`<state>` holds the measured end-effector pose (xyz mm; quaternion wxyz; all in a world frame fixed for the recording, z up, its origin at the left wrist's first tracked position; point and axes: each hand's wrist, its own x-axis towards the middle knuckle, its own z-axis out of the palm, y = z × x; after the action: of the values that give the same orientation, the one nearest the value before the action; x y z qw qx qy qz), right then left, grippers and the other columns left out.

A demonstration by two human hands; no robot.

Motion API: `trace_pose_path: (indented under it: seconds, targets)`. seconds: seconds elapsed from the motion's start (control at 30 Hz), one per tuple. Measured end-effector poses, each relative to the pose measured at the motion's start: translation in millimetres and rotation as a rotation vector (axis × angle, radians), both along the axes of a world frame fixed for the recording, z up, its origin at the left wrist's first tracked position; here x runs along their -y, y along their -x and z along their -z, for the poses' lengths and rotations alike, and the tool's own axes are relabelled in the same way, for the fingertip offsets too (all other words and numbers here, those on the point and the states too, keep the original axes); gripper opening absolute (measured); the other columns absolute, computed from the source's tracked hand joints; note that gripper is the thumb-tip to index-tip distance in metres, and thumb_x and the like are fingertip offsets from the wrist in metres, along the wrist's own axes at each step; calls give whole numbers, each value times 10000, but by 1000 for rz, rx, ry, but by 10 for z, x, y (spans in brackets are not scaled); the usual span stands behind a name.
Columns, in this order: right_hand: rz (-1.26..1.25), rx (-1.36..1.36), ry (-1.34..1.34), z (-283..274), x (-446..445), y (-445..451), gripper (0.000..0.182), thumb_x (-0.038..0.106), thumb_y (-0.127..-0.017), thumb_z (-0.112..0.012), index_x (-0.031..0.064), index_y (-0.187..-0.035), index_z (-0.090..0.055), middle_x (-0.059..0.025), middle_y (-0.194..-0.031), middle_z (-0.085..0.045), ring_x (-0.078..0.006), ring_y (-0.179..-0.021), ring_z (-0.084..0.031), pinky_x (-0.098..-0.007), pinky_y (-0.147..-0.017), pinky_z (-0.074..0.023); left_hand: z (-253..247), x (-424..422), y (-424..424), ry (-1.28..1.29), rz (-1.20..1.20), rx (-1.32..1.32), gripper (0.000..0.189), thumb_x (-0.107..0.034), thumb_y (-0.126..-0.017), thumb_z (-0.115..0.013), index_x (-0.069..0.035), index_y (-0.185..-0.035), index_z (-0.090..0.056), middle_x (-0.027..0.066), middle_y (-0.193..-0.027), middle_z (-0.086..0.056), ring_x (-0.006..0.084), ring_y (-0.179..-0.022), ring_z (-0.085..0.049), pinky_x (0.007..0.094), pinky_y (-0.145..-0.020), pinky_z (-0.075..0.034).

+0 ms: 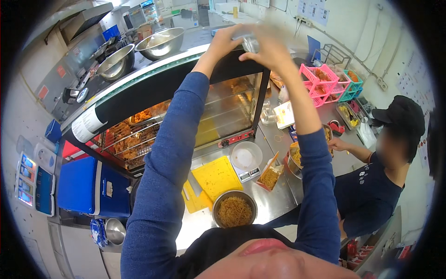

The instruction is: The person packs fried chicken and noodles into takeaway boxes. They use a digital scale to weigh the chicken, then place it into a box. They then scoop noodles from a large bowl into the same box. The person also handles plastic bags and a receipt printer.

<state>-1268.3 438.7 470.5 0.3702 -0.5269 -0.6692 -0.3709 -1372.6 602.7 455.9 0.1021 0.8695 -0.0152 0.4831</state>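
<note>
Both my arms are raised over the top of a glass-fronted food warmer (226,111). Between my hands is a clear plastic item (250,42), perhaps a container or lid; its shape is blurred and partly covered. My left hand (224,42) grips its left side. On the other side, my right hand (273,47) has its thumb and fingers around it, blurred. Below my arms a metal bowl (215,218) holds fried noodles (235,211). A kitchen scale (249,175) bears a clear round tub (246,156), beside an open carton of noodles (270,177).
Yellow cutting boards (216,176) lie before the warmer. Steel bowls (160,45) stand on its top at left. A blue cooler box (92,188) sits lower left. At right, a co-worker (373,188) reaches over the counter near pink baskets (320,83).
</note>
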Motion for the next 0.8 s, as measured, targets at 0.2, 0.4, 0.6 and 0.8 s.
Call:
trace_pose_path:
  seconds: [0.2, 0.4, 0.6, 0.8]
  targets:
    - [16, 172, -126, 120, -202, -185, 259, 34, -738, -584, 48, -997, -587, -114, -953, -631, -296, -921, -616, -378, -795, -507, 1, -27, -108, -214, 13, -35, 287, -161, -826, -643, -108, -1107, -632, 110, -1208, -591, 323, -1122, -550, 393, -922, -458]
    - [-22, 232, -199, 78, 12, -264, 240, -27, -722, -561, 51, -945, -607, -104, -867, -620, -273, -856, -620, -372, -720, -510, 22, -14, -155, -204, -46, -72, 343, -170, -831, -648, -162, -1172, -614, 104, -1226, -577, 330, -1115, -549, 403, -946, -454]
    - [-51, 122, -399, -184, 483, -144, 292, -58, -716, -554, 71, -956, -657, -105, -819, -624, -263, -761, -613, -345, -680, -507, 128, -320, -270, -286, -207, -136, 329, -171, -844, -619, -171, -1172, -617, 124, -1241, -561, 345, -1102, -555, 414, -934, -462]
    - [-156, -449, -160, -396, 841, 99, 149, 92, -890, -583, 51, -970, -702, -33, -801, -667, -84, -701, -593, -242, -662, -468, 140, -19, -138, -402, -356, -116, 427, -294, -814, -598, -235, -1236, -569, 62, -1330, -500, 283, -1247, -456, 632, -994, -312]
